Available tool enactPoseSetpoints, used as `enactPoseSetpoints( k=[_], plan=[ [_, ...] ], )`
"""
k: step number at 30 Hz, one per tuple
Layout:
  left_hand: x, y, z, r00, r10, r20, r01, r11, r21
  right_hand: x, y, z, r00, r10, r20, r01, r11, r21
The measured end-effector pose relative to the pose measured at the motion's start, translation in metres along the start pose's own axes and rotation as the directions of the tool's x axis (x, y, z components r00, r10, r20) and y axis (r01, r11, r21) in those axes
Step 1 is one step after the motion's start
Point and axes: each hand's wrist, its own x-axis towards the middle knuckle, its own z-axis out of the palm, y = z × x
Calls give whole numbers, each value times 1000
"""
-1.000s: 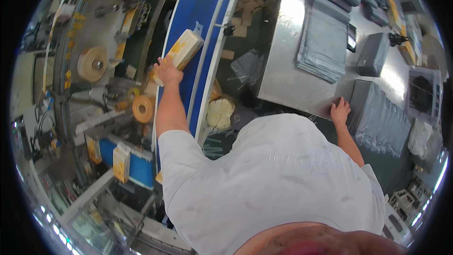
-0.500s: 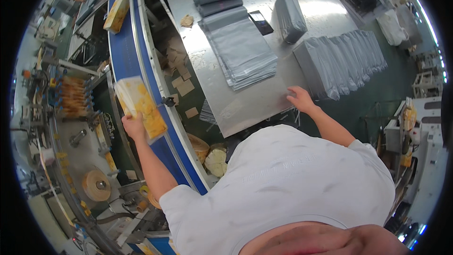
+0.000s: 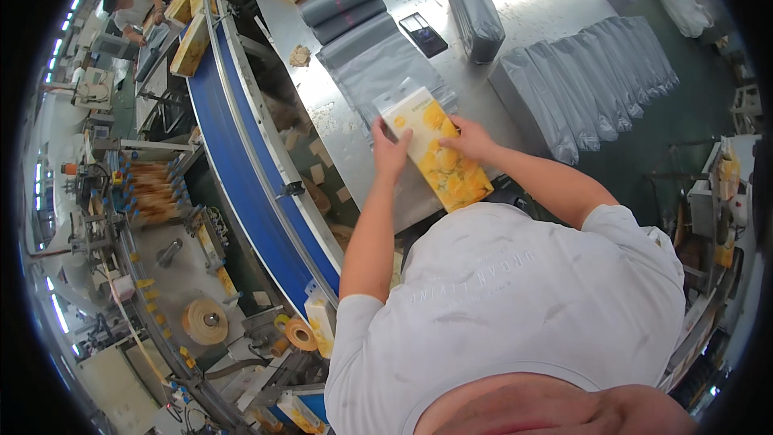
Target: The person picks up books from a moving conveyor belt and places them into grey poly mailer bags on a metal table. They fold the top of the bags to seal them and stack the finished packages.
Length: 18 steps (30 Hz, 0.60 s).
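Note:
Both of my hands hold a white-and-yellow, flower-printed soft package (image 3: 445,151) over the near edge of the metal table (image 3: 326,109). My left hand (image 3: 391,150) grips its left side, thumb on top. My right hand (image 3: 470,142) is closed on its right side, with the thumb across the printed face. Just beyond the package lies a stack of flat grey plastic bags (image 3: 374,64), partly covered by it. Rolled grey bags (image 3: 342,4) rest at the far end of that stack.
Filled grey bags (image 3: 580,89) stand in a row at right, with another upright grey bag (image 3: 475,12) nearby. A phone (image 3: 423,35) lies on the table. At left runs a blue conveyor belt (image 3: 258,165) carrying flowered packages (image 3: 192,44). Another person (image 3: 133,12) works at far left.
My left hand has carried the package from above the conveyor rightward to the table. My right hand, formerly empty at the table edge, now holds it too. Another package shows on the near belt.

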Motion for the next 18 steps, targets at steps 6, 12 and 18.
enactPoseSetpoints(
  k=[6, 12, 18],
  plan=[
    [44, 19, 2, 992, -59, -114, 38, 984, -176, 89, 16, -39, 872, -463, 157, 447, 624, -641],
    [40, 14, -20, 947, 170, 274, -292, 812, 505, 110, -15, -39, 871, -365, 329, 482, 503, -718],
    [28, 75, 43, 977, 213, 3, -131, 586, 800, 68, -47, -56, 870, -392, 300, 492, 651, -578]
  ],
)
